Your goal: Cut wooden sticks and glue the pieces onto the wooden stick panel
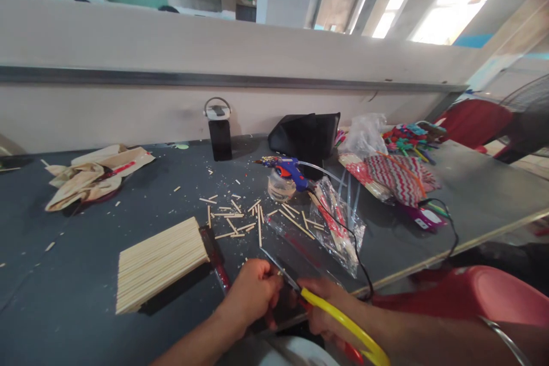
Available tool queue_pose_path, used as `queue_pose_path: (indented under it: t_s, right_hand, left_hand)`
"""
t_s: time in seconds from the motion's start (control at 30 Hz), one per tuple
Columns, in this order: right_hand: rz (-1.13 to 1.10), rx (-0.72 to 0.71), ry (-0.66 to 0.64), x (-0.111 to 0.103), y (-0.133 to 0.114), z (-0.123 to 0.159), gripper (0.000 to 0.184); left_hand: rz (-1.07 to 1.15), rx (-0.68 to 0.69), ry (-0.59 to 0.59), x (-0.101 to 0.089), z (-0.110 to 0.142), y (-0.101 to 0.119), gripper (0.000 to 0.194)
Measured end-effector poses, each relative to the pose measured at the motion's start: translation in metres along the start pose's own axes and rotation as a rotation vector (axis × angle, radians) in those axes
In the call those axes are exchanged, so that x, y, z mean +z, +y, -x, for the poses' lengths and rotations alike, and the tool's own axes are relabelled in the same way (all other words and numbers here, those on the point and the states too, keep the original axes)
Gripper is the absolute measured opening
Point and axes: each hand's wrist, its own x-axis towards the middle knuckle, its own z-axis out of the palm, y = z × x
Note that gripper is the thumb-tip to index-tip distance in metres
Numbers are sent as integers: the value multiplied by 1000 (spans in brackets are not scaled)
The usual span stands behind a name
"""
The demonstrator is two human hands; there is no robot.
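Near the table's front edge, my right hand (328,309) grips scissors (343,320) with a yellow handle and some red below it. Their thin metal blade points up and left, passing beside my left hand (255,289). That hand is closed in a pinch. A tiny pale bit shows at its fingertips by the blade, too small to name for certain. Left of my left hand lies a panel of pale wooden sticks (160,260) set side by side, raised at one edge. Short cut stick pieces (235,217) are scattered beyond both hands.
A blue glue gun (291,171) rests on a clear jar (281,186), its cord running right. Plastic packets of sticks (337,223) lie nearby. Further out are a lantern-like device (220,134), a black case (304,134), crumpled cloth (94,174) and a zigzag-patterned pouch (397,177). A red chair (493,309) stands right.
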Motion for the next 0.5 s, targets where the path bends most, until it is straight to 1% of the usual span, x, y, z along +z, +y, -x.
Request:
queue_pose_path:
  t_s: [0.17, 0.23, 0.3, 0.4, 0.5]
  right_hand:
    - [130, 65, -22, 8, -16, 3, 39]
    - [168, 82, -14, 12, -25, 4, 43]
    - [178, 98, -6, 16, -32, 5, 44]
    - [161, 100, -24, 20, -33, 7, 38]
    - [124, 12, -42, 20, -24, 6, 27]
  left_hand:
    - [9, 39, 48, -3, 6, 1, 24]
    - [0, 57, 60, -5, 10, 1, 25]
    - [-9, 60, 67, -7, 12, -1, 26]
    - [-19, 60, 77, -7, 15, -6, 25]
    - [-31, 72, 90, -7, 15, -8, 24]
